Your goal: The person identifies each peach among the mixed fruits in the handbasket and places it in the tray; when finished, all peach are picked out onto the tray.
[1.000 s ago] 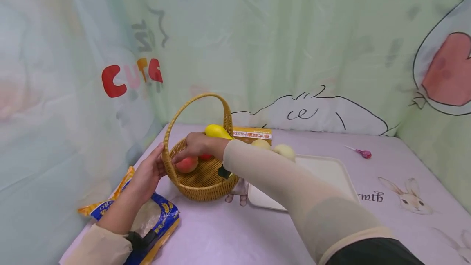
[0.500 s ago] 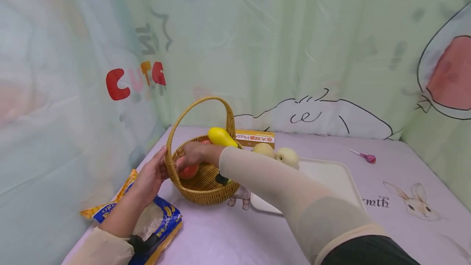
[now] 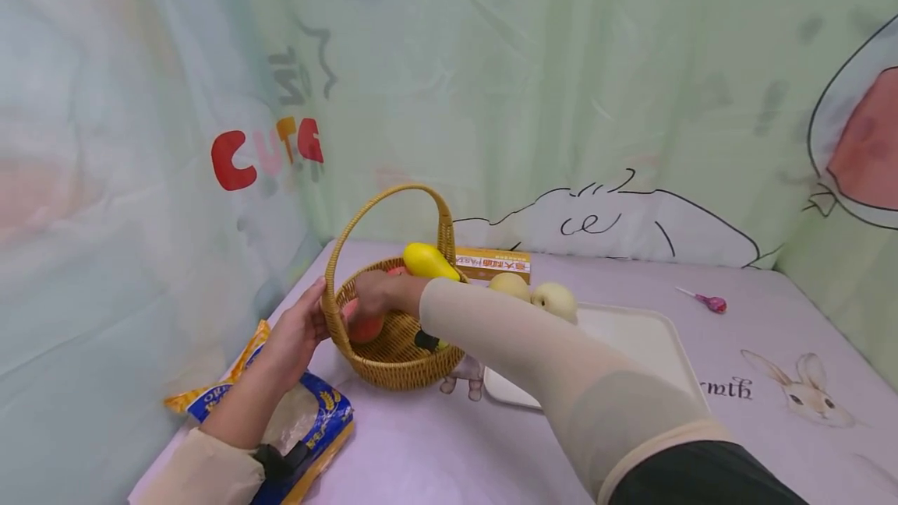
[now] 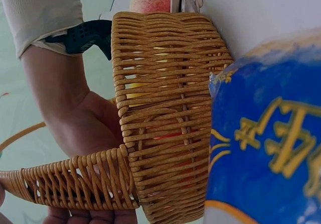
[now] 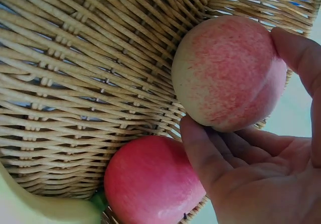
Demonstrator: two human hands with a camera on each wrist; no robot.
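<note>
A wicker basket point(image 3: 393, 371) with a tall arched handle stands on the table. Inside it, my right hand point(image 3: 372, 294) grips a pink-and-cream peach point(image 5: 228, 73), thumb on one side and fingers on the other. A smooth red fruit point(image 5: 153, 181) and a yellow fruit point(image 3: 429, 261) with a green end also lie in the basket. My left hand point(image 3: 298, 333) holds the basket's left side at the foot of the handle; its fingertips are partly hidden behind the wicker. In the left wrist view, the basket wall hides most of the fruit.
A blue-and-orange plastic bag point(image 3: 330, 411) lies under my left forearm. Right of the basket are a white tray point(image 3: 631, 326) and two pale round fruits point(image 3: 554, 301). A pasta box point(image 3: 493, 263) sits behind, and a lollipop point(image 3: 714, 304) lies far right. Curtains hang around the table.
The whole head view has shifted slightly. My right hand has settled lower over the peach and covers more of it. My left hand stays at the basket's side.
</note>
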